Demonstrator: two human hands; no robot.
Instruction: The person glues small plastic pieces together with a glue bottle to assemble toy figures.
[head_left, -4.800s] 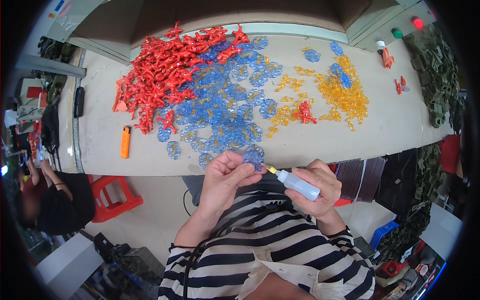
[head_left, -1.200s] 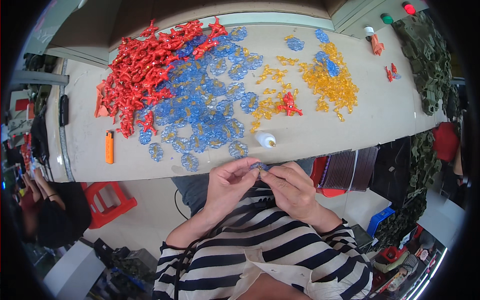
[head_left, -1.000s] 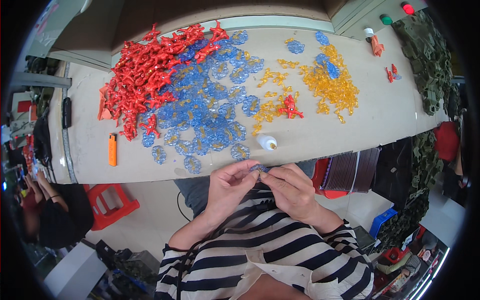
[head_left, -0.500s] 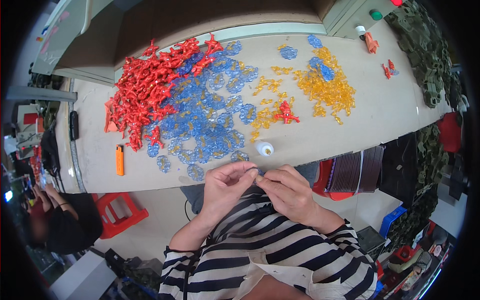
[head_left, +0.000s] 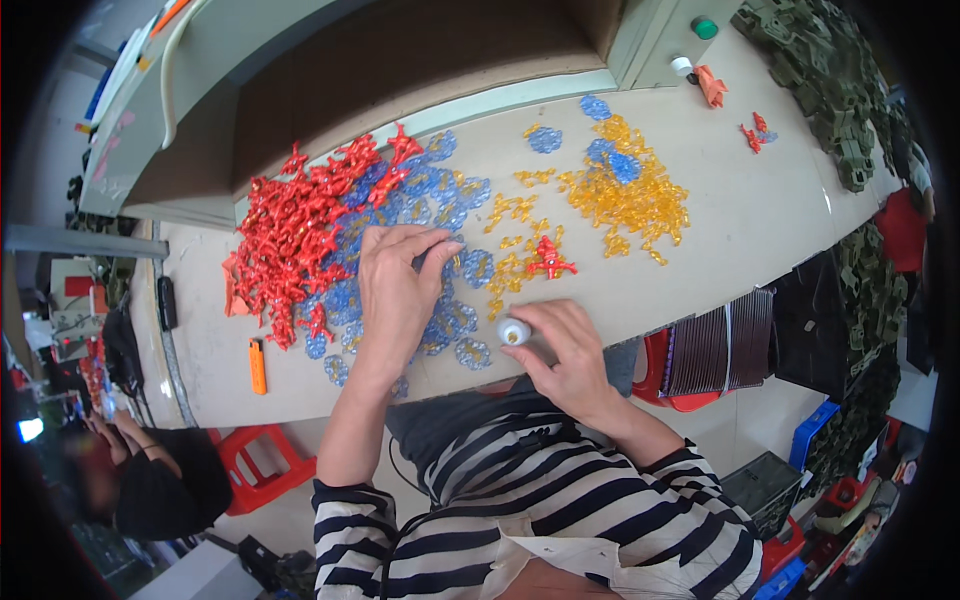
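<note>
My left hand (head_left: 395, 295) reaches over the pile of clear blue plastic pieces (head_left: 345, 285). Its thumb and index finger are closed in a pinch at the pile's right side; what they hold, if anything, is too small to make out. My right hand (head_left: 568, 360) has its thumb and fingers round a small white bottle (head_left: 513, 331) with a narrow tip, near the table's front edge. Loose amber plastic pieces (head_left: 512, 272) lie just beyond the bottle, and one red plastic figure (head_left: 550, 258) sits beside them.
Red plastic figures (head_left: 285, 235) are heaped at the left. A larger amber heap (head_left: 635, 190), with blue pieces on it, lies to the right. An orange lighter-shaped object (head_left: 258, 367) rests near the left front. Red stools (head_left: 262, 468) stand below the table. Another person sits far left.
My hands were together near my body and have parted. The left went forward over the blue pile; the right took hold of the white bottle. The whole view has tilted and shifted.
</note>
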